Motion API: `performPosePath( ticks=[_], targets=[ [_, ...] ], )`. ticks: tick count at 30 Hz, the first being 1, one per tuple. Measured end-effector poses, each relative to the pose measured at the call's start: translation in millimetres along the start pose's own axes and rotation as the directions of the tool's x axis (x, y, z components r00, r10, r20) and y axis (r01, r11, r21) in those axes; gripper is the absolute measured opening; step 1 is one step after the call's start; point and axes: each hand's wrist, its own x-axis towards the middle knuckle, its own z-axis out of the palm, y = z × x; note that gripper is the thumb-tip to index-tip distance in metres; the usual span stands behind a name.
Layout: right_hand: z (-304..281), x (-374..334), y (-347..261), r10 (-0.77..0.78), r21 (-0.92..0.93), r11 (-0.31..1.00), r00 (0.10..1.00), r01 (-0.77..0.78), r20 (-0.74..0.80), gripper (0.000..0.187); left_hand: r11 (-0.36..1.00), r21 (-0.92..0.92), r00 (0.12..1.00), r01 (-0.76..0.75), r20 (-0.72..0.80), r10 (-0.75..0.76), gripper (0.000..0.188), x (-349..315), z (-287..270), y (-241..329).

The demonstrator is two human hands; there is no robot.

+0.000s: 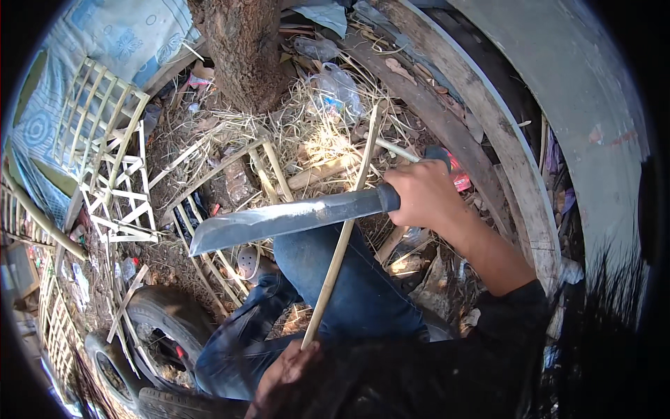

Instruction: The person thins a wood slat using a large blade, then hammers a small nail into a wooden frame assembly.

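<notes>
My right hand [427,193] is wrapped round the dark handle of a machete [279,220]. Its broad grey blade points left and crosses over a long, narrow bamboo strip [331,279]; I cannot tell whether blade and strip touch. Low in the view, my left hand [289,366] is closed on the strip's near end. From there the strip slants up and to the right over my jeans-clad leg [370,286], its far end [377,115] lying over wood shavings. The blade hides part of my knee.
A tree trunk [241,52] rises at the back, amid shavings [293,115] and plastic litter. Slatted bamboo frames [105,119] stand at left, above old tyres [164,314]. Long planks [481,91] and a grey wall [600,140] curve along the right.
</notes>
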Motion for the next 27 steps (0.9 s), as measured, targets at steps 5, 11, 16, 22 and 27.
performPosePath(
  ticks=[5,11,16,22,27],
  targets=[
    [17.8,31.4,142.2,0.595,0.012,0.790,0.762,-0.613,-0.256,0.020,0.985,0.098,0.989,-0.144,-0.010,0.146,0.034,-3.1,5.8,9.1],
    [42.3,-23.9,109.6,0.763,0.669,0.401,0.632,-0.626,0.134,0.014,0.958,-0.010,0.958,-0.286,0.009,0.286,0.025,9.5,0.4,-4.9],
    [94.9,-58.1,11.4,0.687,0.831,0.062,0.628,-0.553,0.366,0.011,0.992,0.123,0.997,0.036,-0.074,-0.027,0.050,-13.7,3.8,45.0],
    [85.5,-57.0,-29.7,0.601,0.915,-0.282,0.691,-0.288,0.402,0.007,0.855,0.350,0.895,-0.382,-0.092,0.437,0.035,-1.0,-4.6,17.2],
    [56.1,-59.6,-32.9,0.652,0.948,-0.164,0.691,-0.273,0.312,0.010,0.704,0.681,0.768,-0.203,-0.335,0.546,0.014,4.7,-2.7,-7.3]
  ],
)
